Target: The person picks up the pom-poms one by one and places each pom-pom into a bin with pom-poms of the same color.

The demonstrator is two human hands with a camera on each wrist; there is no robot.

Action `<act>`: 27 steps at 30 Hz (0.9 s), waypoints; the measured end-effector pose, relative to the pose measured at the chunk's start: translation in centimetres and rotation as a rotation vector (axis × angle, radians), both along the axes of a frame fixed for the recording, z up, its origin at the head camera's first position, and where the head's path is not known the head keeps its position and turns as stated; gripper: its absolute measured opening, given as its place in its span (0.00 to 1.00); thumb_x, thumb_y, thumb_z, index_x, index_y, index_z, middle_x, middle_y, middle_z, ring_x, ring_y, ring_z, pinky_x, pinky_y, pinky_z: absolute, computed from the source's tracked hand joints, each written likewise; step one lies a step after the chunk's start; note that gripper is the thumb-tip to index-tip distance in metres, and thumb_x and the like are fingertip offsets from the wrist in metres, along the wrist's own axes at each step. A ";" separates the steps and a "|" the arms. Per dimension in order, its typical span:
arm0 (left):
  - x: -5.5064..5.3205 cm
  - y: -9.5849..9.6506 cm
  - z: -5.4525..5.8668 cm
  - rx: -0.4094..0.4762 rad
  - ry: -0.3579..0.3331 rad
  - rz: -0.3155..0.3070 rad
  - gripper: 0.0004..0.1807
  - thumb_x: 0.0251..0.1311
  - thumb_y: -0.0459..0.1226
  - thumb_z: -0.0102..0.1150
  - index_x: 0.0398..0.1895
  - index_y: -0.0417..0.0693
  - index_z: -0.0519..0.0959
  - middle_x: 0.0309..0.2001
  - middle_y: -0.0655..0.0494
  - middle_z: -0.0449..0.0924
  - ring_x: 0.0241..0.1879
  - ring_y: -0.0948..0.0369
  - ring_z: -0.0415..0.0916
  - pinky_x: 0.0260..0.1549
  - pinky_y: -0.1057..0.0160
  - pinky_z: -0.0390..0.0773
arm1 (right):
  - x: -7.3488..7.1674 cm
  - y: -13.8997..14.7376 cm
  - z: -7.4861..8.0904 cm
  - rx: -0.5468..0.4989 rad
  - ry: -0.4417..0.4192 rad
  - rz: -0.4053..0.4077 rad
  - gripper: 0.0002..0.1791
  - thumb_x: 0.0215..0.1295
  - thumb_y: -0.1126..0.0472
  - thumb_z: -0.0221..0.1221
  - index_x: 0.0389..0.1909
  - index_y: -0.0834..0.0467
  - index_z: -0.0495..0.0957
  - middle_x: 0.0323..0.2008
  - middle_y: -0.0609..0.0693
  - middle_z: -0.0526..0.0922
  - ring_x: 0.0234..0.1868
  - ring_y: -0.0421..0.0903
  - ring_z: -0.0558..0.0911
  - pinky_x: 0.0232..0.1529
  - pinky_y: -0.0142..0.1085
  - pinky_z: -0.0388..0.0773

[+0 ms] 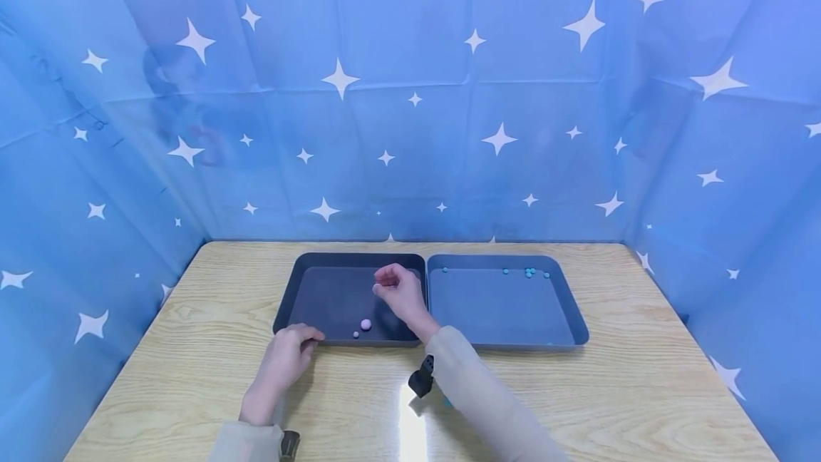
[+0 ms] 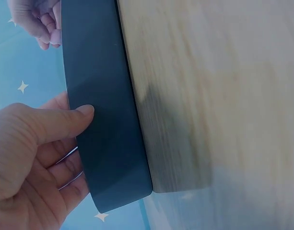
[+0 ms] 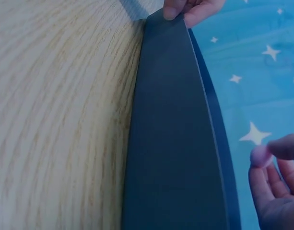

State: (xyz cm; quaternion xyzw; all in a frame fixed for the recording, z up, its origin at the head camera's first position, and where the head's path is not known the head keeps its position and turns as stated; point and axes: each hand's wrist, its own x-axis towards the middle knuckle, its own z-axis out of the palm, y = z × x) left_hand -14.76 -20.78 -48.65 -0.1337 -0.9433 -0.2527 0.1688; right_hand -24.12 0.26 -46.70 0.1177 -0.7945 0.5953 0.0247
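Note:
My left hand grips the near left corner of a dark tray. In the left wrist view its thumb presses the outer face of the tray wall, with the fingers behind the rim. Above the tray's right part, my right hand pinches a pink ball between thumb and fingertips. Inside the dark tray, near its front wall, lie a larger pink ball and a smaller pink ball.
A grey-blue tray stands against the dark tray's right side, with several small teal balls mostly along its back. A teal bit shows on the wooden table beside the right sleeve. Starry blue curtains surround the table.

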 end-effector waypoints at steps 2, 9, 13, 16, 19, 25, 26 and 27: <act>0.0 0.0 0.0 -0.001 0.001 0.003 0.13 0.42 0.18 0.63 0.25 0.45 0.83 0.28 0.55 0.82 0.31 0.57 0.79 0.31 0.58 0.80 | 0.0 0.0 -0.2 -0.014 0.007 0.001 0.09 0.57 0.72 0.60 0.39 0.66 0.77 0.36 0.55 0.81 0.37 0.47 0.79 0.42 0.37 0.79; 0.1 0.0 0.2 -0.004 0.004 0.007 0.13 0.42 0.18 0.64 0.25 0.45 0.83 0.27 0.55 0.82 0.30 0.57 0.79 0.31 0.58 0.80 | 0.0 0.1 -0.6 -0.010 0.033 -0.021 0.08 0.57 0.71 0.60 0.38 0.64 0.77 0.34 0.52 0.80 0.36 0.45 0.78 0.40 0.35 0.79; 0.1 0.0 0.2 -0.006 -0.004 0.008 0.13 0.42 0.18 0.63 0.25 0.45 0.83 0.28 0.54 0.82 0.31 0.57 0.79 0.31 0.58 0.80 | -0.2 0.0 -0.6 0.004 -0.027 -0.045 0.10 0.57 0.71 0.61 0.41 0.66 0.77 0.36 0.54 0.80 0.37 0.48 0.78 0.42 0.38 0.79; 0.1 0.0 0.2 -0.004 -0.007 0.008 0.13 0.42 0.18 0.63 0.25 0.44 0.83 0.28 0.54 0.82 0.31 0.56 0.79 0.31 0.58 0.80 | -0.2 0.0 -0.6 -0.001 -0.027 -0.054 0.10 0.57 0.71 0.61 0.41 0.66 0.77 0.36 0.53 0.80 0.37 0.47 0.78 0.41 0.37 0.79; 0.1 0.1 0.3 -0.003 -0.009 0.007 0.13 0.43 0.18 0.63 0.25 0.44 0.83 0.27 0.54 0.81 0.30 0.57 0.79 0.31 0.58 0.80 | 0.0 0.2 -0.4 -0.010 0.025 -0.054 0.09 0.56 0.71 0.62 0.39 0.65 0.77 0.34 0.52 0.80 0.35 0.46 0.77 0.38 0.35 0.79; 0.1 0.2 0.3 -0.005 -0.028 0.015 0.13 0.43 0.18 0.63 0.25 0.44 0.84 0.28 0.54 0.82 0.31 0.56 0.80 0.33 0.57 0.80 | 0.3 0.3 -0.1 -0.020 -0.017 -0.050 0.09 0.56 0.71 0.61 0.39 0.64 0.78 0.35 0.52 0.80 0.37 0.46 0.78 0.41 0.36 0.79; 0.1 0.2 0.3 -0.004 -0.029 0.015 0.13 0.43 0.18 0.63 0.25 0.44 0.84 0.28 0.54 0.82 0.32 0.56 0.80 0.33 0.57 0.80 | 0.3 0.4 -0.1 -0.018 -0.029 -0.050 0.09 0.57 0.71 0.61 0.39 0.64 0.78 0.36 0.52 0.80 0.37 0.47 0.78 0.41 0.36 0.79; 0.1 0.2 0.3 -0.003 -0.028 0.015 0.13 0.43 0.18 0.63 0.25 0.44 0.84 0.28 0.54 0.82 0.32 0.56 0.80 0.33 0.57 0.80 | 0.3 0.4 0.0 -0.016 -0.036 -0.051 0.09 0.57 0.71 0.61 0.40 0.64 0.78 0.36 0.52 0.80 0.38 0.47 0.78 0.41 0.36 0.79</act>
